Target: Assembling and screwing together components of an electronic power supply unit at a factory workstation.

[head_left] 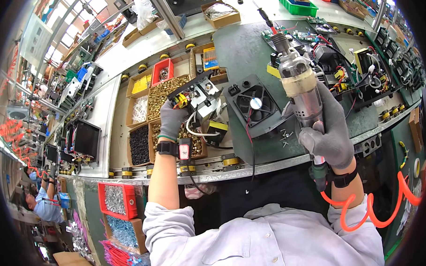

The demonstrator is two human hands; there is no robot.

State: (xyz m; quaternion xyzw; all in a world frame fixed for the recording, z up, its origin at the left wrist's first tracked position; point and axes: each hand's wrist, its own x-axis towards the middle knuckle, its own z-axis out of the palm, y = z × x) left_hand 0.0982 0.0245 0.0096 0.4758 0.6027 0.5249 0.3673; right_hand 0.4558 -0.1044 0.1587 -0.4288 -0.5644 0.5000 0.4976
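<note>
Both hands are wearing grey gloves, and each is keeping busy with something. On the left side of the bench, the left hand (172,119) is gripping the near-left edge of an electronics assembly (203,99), a metal plate with a dark edge and yellow parts; its fingertips are partly hiding, so I cannot tell exactly how they are pressing. This assembly is hovering over, or perhaps resting on, the parts boxes; I cannot tell which. A white cable (190,124) is looping down beside it, toward a yellow-and-black block (216,131).

Over on the right, the right hand (332,136) is wrapping its fingers around a silver power driver (301,90), which is pointing its long bit up and away from the worker. An orange coiled hose (349,217) is trailing from the lower end.

Between the hands, a black fan panel (240,97) is lying on the green mat (270,154), with a few loose screws (284,137) scattering just beside it. Brass-coloured fasteners (168,93) are filling a box near the left hand, and black ones (139,144) are filling another. More circuit assemblies (368,71) are crowding the bench beyond the right hand. Far off to the left, a co-worker (47,207) in blue is reaching toward the line.
</note>
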